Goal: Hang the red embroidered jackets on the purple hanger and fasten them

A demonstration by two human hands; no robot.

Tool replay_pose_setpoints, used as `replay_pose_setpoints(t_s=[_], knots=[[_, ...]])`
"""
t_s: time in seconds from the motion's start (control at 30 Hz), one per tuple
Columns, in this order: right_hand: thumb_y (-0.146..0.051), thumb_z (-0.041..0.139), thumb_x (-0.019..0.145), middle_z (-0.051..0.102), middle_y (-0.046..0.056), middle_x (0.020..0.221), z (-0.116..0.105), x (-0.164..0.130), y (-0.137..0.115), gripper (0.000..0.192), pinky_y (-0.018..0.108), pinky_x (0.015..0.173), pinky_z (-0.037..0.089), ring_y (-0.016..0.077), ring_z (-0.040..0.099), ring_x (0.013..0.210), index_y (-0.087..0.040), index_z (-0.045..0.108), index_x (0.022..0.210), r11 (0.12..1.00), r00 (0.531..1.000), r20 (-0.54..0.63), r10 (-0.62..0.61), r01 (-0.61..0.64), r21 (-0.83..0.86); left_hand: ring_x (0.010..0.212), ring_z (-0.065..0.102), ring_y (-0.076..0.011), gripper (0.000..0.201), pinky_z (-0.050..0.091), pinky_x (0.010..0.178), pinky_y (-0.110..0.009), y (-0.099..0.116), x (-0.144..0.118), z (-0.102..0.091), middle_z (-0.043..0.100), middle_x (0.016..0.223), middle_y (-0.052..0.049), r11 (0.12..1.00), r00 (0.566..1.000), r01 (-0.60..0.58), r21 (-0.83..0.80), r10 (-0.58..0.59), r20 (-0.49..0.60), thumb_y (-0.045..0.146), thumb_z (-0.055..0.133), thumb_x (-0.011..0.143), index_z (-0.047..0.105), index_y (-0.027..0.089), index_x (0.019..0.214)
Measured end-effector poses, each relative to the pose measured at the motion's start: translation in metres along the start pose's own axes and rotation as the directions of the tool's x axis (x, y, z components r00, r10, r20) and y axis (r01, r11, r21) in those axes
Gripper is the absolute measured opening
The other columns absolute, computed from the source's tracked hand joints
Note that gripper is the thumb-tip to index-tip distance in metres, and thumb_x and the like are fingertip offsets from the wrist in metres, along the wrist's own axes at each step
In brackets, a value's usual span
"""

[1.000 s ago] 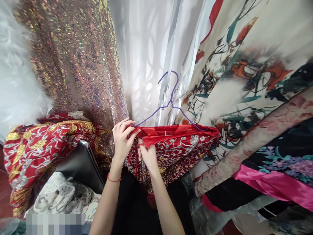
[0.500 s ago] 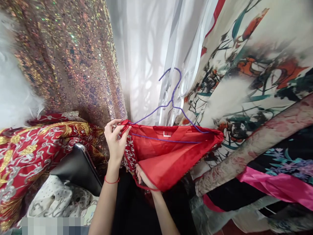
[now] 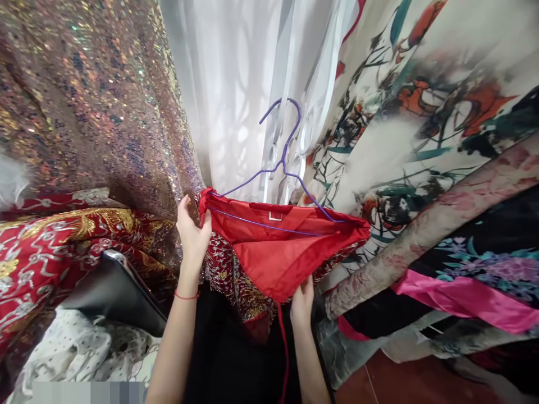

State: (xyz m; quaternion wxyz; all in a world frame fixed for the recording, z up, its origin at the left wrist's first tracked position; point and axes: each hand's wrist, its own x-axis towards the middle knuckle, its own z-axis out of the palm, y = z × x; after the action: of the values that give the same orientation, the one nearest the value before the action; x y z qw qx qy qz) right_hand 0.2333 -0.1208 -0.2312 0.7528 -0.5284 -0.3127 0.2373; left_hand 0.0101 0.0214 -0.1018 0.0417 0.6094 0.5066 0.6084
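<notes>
A red embroidered garment [image 3: 269, 264] with a smooth red lining and silver and gold beadwork hangs on a purple wire hanger [image 3: 283, 163]. My left hand [image 3: 191, 233] is closed around the garment's left end, where the hanger's arm goes in, thumb in front. Lower down, my right hand [image 3: 302, 303] grips the front edge at the right, its fingertips partly hidden behind the cloth. A thin red cord [image 3: 283, 342] dangles from the middle of that edge. The neckline faces up, with a small white label [image 3: 275, 215] at its back.
Left, a sequinned cloth [image 3: 101, 101] hangs over another red embroidered garment [image 3: 54, 247], a black flat object [image 3: 112, 294] and dotted white fabric [image 3: 71, 348]. White drapery [image 3: 227, 84] hangs behind. Floral fabric [image 3: 421, 112] and a black garment with a pink band [image 3: 463, 300] fill the right.
My right hand has moved right, from the folded front flap to the lower right edge. The flap has dropped flatter, and the cord now hangs down. My left hand stays at the left end.
</notes>
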Motion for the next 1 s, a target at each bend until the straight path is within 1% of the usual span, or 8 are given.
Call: replay_pose_setpoints(t_s=[0.1, 0.2, 0.27, 0.4, 0.57, 0.77, 0.9, 1.0], knots=[[-0.038, 0.069, 0.082, 0.052, 0.014, 0.136, -0.013, 0.007, -0.024, 0.076, 0.039, 0.081, 0.058, 0.0237, 0.065, 0.102, -0.033, 0.026, 0.144, 0.94, 0.959, -0.007, -0.283, 0.276, -0.201, 0.134, 0.053, -0.0296, 0.063, 0.04, 0.116, -0.045, -0.005, 0.011, 0.01, 0.055, 0.142, -0.02, 1.0, 0.998, 0.007, -0.004, -0.007, 0.067, 0.036, 0.063, 0.087, 0.044, 0.014, 0.143], [-0.023, 0.069, 0.079, 0.032, 0.022, 0.147, -0.018, 0.023, -0.069, 0.096, 0.043, 0.076, 0.058, 0.0308, 0.06, 0.113, -0.037, 0.006, 0.151, 0.559, 0.705, 0.119, -0.699, 0.643, -0.523, 0.129, 0.057, -0.0275, 0.055, 0.043, 0.113, -0.043, -0.006, 0.017, 0.016, 0.058, 0.138, -0.019, 0.999, 0.997, -0.015, -0.036, 0.018, 0.079, 0.038, 0.059, 0.09, 0.049, 0.013, 0.138], [-0.019, 0.07, 0.077, 0.023, 0.025, 0.15, -0.022, 0.043, -0.101, 0.085, 0.056, 0.091, 0.053, 0.0441, 0.043, 0.134, -0.026, 0.029, 0.151, 0.298, 0.566, 0.191, -0.802, 0.657, -0.692, 0.121, 0.061, -0.0249, 0.048, 0.046, 0.108, -0.039, -0.007, 0.019, 0.015, 0.063, 0.131, -0.017, 0.997, 0.997, -0.041, -0.071, 0.046, 0.064, 0.037, 0.058, 0.09, 0.054, 0.013, 0.132], [-0.019, 0.065, 0.075, 0.027, 0.018, 0.157, -0.041, 0.095, -0.141, 0.045, 0.07, 0.105, 0.034, 0.0517, 0.028, 0.143, -0.022, 0.067, 0.119, 0.008, 0.525, 0.427, -0.736, 0.638, -0.77, 0.095, 0.067, -0.0202, 0.031, 0.052, 0.093, -0.033, -0.012, 0.024, 0.004, 0.071, 0.104, -0.008, 0.993, 1.0, 0.003, -0.117, -0.002, 0.009, 0.041, 0.057, 0.091, 0.064, 0.017, 0.109], [-0.014, 0.056, 0.074, 0.059, 0.014, 0.135, -0.064, 0.138, -0.141, 0.025, 0.047, 0.097, 0.045, 0.0316, 0.057, 0.121, -0.021, 0.066, 0.095, 0.024, 0.477, 0.619, -0.624, 0.803, -0.595, 0.084, 0.065, -0.0198, 0.04, 0.054, 0.084, -0.032, -0.035, 0.019, 0.002, 0.069, 0.086, -0.006, 0.87, 0.913, 0.405, -0.281, -0.403, 0.069, 0.055, 0.056, 0.089, 0.061, 0.016, 0.085], [-0.02, 0.057, 0.083, 0.068, 0.007, 0.097, -0.071, 0.128, -0.109, 0.01, 0.033, 0.078, 0.046, 0.0214, 0.058, 0.085, -0.022, 0.067, 0.085, -0.013, 0.434, 0.698, -0.57, 0.844, -0.536, 0.093, 0.068, -0.0234, 0.043, 0.056, 0.091, -0.038, -0.059, -0.022, 0.012, 0.073, 0.099, -0.011, 0.783, 0.848, 0.53, -0.326, -0.49, 0.201, 0.054, 0.06, 0.081, 0.065, 0.014, 0.096], [-0.021, 0.057, 0.086, 0.067, 0.006, 0.087, -0.071, 0.108, -0.091, 0.011, 0.032, 0.073, 0.045, 0.02, 0.055, 0.076, -0.022, 0.066, 0.082, 0.088, 0.516, 0.652, -0.555, 0.816, -0.571, 0.099, 0.068, -0.0259, 0.043, 0.052, 0.099, -0.042, -0.049, -0.036, 0.006, 0.073, 0.099, -0.01, 0.807, 0.865, 0.501, -0.313, -0.454, 0.215, 0.056, 0.063, 0.077, 0.066, 0.017, 0.092], [-0.022, 0.057, 0.084, 0.067, 0.005, 0.086, -0.069, 0.092, -0.088, 0.006, 0.033, 0.074, 0.047, 0.0206, 0.058, 0.077, -0.023, 0.062, 0.086, 0.308, 0.662, 0.515, -0.545, 0.729, -0.611, 0.1, 0.068, -0.0245, 0.042, 0.053, 0.098, -0.039, -0.031, -0.038, -0.008, 0.072, 0.1, -0.008, 0.865, 0.894, 0.425, -0.266, -0.355, 0.273, 0.055, 0.068, 0.076, 0.067, 0.018, 0.096]])
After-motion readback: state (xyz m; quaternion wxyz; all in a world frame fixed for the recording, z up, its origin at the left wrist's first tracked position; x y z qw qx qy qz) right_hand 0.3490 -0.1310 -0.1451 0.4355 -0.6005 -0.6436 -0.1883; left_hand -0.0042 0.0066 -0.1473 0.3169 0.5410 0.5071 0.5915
